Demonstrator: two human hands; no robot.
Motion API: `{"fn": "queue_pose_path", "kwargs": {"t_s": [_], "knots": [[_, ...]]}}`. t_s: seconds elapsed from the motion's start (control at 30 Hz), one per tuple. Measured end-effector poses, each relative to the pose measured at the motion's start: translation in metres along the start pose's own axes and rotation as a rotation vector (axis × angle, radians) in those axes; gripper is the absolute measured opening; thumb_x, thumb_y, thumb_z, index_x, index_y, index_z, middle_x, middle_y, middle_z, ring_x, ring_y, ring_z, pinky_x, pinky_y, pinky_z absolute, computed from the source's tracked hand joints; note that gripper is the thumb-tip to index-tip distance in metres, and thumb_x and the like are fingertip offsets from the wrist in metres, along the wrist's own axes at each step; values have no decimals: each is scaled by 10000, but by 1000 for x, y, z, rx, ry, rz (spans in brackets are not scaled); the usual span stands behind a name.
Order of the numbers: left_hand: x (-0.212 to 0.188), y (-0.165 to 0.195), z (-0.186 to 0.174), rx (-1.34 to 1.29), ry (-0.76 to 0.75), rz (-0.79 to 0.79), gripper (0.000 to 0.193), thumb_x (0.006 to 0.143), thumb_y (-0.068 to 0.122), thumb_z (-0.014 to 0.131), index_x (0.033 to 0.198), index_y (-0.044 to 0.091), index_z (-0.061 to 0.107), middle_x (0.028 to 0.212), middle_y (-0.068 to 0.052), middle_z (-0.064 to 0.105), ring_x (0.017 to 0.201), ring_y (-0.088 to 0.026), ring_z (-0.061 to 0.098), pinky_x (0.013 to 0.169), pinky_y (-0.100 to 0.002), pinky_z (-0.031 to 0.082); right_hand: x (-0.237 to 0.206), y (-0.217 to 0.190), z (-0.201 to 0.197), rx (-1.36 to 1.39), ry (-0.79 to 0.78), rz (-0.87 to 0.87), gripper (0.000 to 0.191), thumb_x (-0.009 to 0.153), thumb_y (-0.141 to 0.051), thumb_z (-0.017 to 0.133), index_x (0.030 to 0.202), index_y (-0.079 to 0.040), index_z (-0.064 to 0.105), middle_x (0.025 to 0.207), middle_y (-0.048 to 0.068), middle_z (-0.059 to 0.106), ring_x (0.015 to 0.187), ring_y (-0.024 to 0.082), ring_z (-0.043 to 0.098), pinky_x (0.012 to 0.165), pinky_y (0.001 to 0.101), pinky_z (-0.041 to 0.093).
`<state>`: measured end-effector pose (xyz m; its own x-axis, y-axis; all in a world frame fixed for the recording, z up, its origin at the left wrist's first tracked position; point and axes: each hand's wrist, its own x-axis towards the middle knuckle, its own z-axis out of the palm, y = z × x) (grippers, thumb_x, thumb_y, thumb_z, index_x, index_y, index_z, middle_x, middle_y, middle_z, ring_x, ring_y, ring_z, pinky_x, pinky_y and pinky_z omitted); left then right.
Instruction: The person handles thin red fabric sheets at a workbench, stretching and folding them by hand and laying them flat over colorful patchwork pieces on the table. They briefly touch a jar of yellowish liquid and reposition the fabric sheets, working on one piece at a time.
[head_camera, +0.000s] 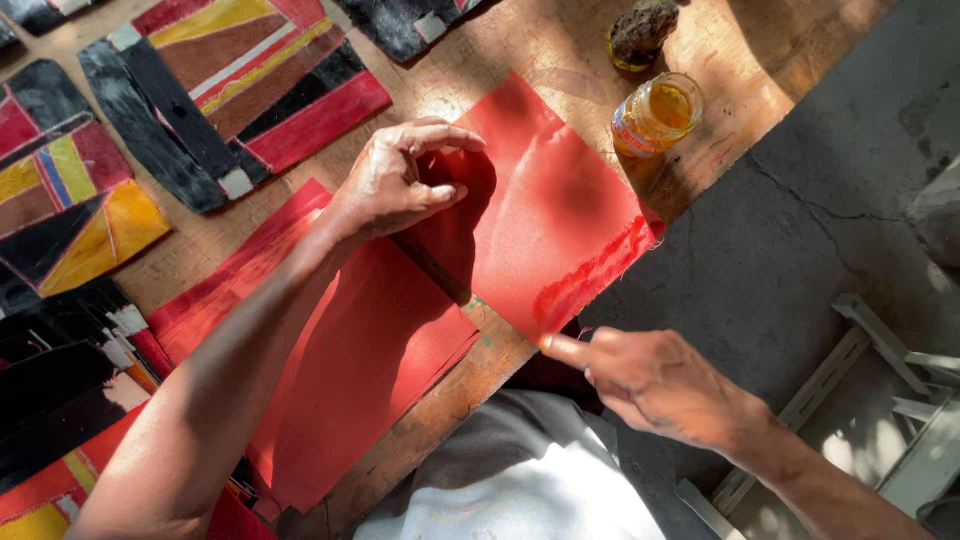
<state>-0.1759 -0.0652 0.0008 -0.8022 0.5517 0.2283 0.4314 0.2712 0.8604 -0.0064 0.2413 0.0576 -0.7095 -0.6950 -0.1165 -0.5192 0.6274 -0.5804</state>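
Red sheet pinned at centre frame, glue smeared along its lower right edge.

The left hand is seen loosely curled at upper centre, fingers bent inward and nothing gripped, its heel resting on the red sheet, which lies on the wooden table. The right hand is held at lower right with the forefinger stretched out and the other fingers folded in; its tip is placed just at the sheet's near edge, beside a glossy wet streak. Nothing is held by it. A stack of red sheets is spread under the left forearm at lower centre. An open jar of amber liquid stands at upper right, just beside the sheet's far corner. Patchwork panels are laid across the upper left.
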Motion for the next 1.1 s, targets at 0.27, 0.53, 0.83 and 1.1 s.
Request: {"fn": "queue_pose_path", "kwargs": {"t_s": [0.27,0.53,0.83,1.1], "knots": [[0,4,0,-23,0,-62,441,792,54,781,1226,84,708,1168,-78,716,1106,-179,689,992,-321,543,3,4,14,-92,-7,49,707,801,-71,714,1462,-200,495,717,87,580,574,267,609,504,413,534],[3,7,1,-77,-27,-85,439,803,51,776,1235,90,707,1154,-53,710,1094,-151,671,965,-298,534,-2,38,-10,-75,102,240,696,867,-68,670,1505,-223,442,831,67,670,621,199,679,563,329,614],[4,8,3,-102,-13,-110,454,797,35,779,1243,83,709,1134,-34,701,1062,-127,649,943,-279,524,-13,76,-32,-491,134,494,881,824,-163,749,1598,-229,333,766,91,589,525,210,594,500,353,567],[4,18,1,-1,-53,-327,450,789,81,785,1232,132,727,1059,-9,701,844,-156,589,722,-308,486,-17,65,-28,-307,120,131,660,866,-187,724,1472,-188,461,740,33,543,495,133,526,421,286,558]]}}
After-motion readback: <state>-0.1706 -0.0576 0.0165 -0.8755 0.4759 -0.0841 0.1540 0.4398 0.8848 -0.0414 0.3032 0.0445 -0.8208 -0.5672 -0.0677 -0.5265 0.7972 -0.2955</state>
